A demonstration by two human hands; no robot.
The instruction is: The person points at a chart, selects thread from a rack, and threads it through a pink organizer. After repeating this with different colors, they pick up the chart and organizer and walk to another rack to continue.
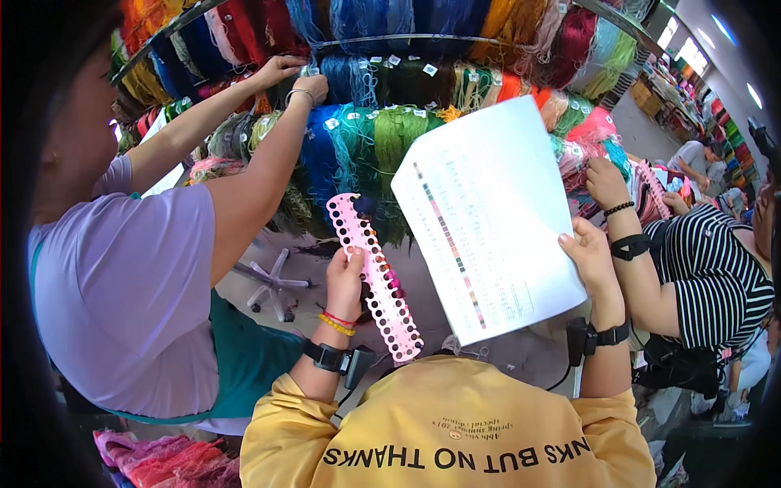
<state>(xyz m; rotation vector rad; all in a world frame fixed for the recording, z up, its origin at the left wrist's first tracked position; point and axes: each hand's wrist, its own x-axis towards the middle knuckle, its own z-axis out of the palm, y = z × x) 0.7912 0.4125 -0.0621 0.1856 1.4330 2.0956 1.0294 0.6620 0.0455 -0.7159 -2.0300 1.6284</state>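
Observation:
My left hand (pixel 345 285) grips a long pink thread holder card (pixel 400 325) by its left edge, with the thumb on its face. Round holes line both long sides of the card. Dark thread hangs at its upper end, and a magenta tuft shows midway along its right side. In my right hand (pixel 587 252), pinched at the right edge, is a white paper sheet (pixel 512 179). A column of small colour squares and faint print run down the sheet, which stands tilted before the thread racks.
Hanks of coloured thread (pixel 399 138) hang in curved tiers ahead. At left a person in a lavender shirt (pixel 122 268) reaches both hands into the hanks. A person in a striped top (pixel 724 276) handles threads at right. A wheeled stand base (pixel 277 281) is on the floor; pink-red hanks (pixel 171 459) lie lower left.

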